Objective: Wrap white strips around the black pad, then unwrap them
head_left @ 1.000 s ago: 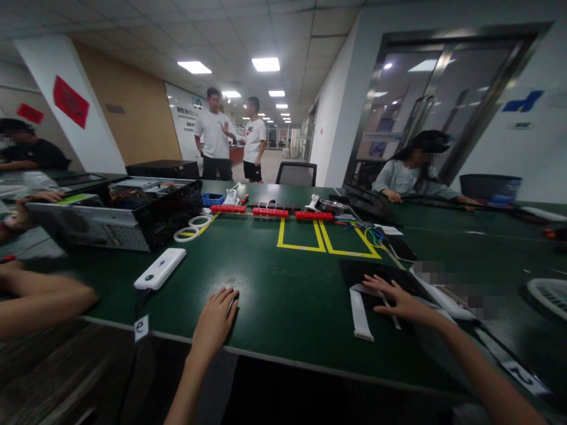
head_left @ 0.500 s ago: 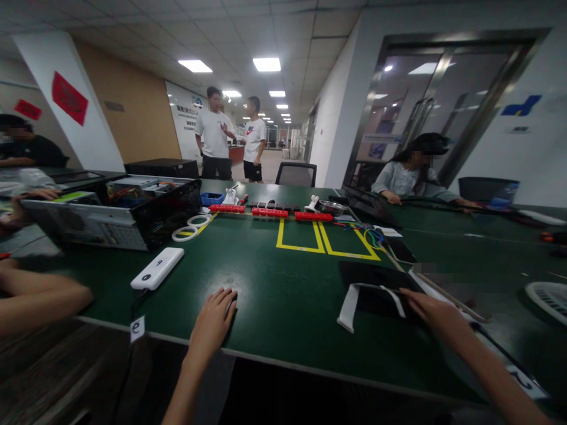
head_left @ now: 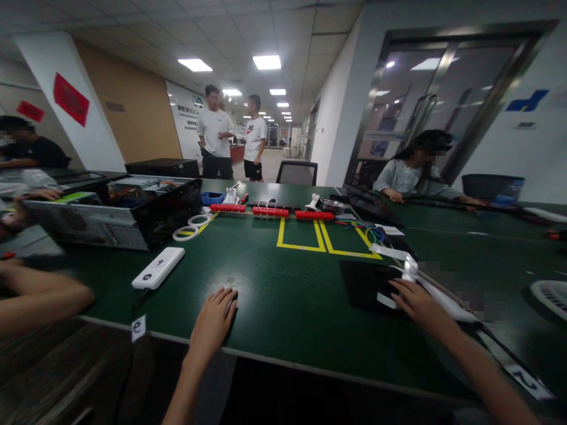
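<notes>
White strip apparently pinched by right hand, forearm outstretched, left hand palm-down on table, fingers loose

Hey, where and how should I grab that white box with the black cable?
Probably best to grip the white box across its long sides, mid-length, from above and the right: it lies flat and elongated, the black cable leaves its near end, and another person's arm is to its left.

Two white rings and a blue tray sit right of the computer case, a white box before it.
</notes>
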`<state>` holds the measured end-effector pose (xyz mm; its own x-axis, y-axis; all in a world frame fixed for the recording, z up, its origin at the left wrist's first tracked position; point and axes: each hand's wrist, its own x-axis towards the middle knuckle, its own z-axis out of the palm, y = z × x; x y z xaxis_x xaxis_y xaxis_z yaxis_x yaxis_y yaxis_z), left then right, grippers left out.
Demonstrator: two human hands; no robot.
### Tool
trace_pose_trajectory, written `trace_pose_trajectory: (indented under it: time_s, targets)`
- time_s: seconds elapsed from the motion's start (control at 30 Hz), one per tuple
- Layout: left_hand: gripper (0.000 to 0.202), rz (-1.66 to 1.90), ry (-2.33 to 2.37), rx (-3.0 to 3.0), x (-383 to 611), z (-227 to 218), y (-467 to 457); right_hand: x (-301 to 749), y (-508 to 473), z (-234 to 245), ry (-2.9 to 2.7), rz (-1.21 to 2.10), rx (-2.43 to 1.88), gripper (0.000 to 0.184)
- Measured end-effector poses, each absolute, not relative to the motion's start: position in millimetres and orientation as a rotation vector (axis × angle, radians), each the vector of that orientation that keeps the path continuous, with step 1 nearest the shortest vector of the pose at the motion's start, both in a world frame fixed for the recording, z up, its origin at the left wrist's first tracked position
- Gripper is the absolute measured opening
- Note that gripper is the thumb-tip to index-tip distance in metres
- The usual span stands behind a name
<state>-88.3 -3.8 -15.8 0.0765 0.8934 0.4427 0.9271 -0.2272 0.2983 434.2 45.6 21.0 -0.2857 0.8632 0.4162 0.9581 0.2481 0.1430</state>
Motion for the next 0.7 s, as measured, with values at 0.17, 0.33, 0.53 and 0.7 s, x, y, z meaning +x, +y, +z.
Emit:
trace_pose_trajectory:
  time_s: [0.17,0.33,0.53,0.7]
  targets:
    - [0.034,-0.836,-1.922,-2.265,-87.9,-14.5,-4.3,403.4,49.4,19.5,-2.290,-0.521,-2.039,0.048]
    - [0.033,-0.859,-1.924,-2.251,-87.2,-13.2,-5.1,399.4,48.7,41.3,-2.273,-0.675,-2.223,0.047]
    - [0.033,-0.848,-1.906,-2.254,-87.8,-15.1,-4.7,408.6,32.9,67.3,-2.032,-0.888,-2.497,0.034]
    - [0.033,-0.847,-1.914,-2.237,-88.0,-15.9,-3.9,403.4,41.0,64.1,-2.309,-0.599,-2.119,0.041]
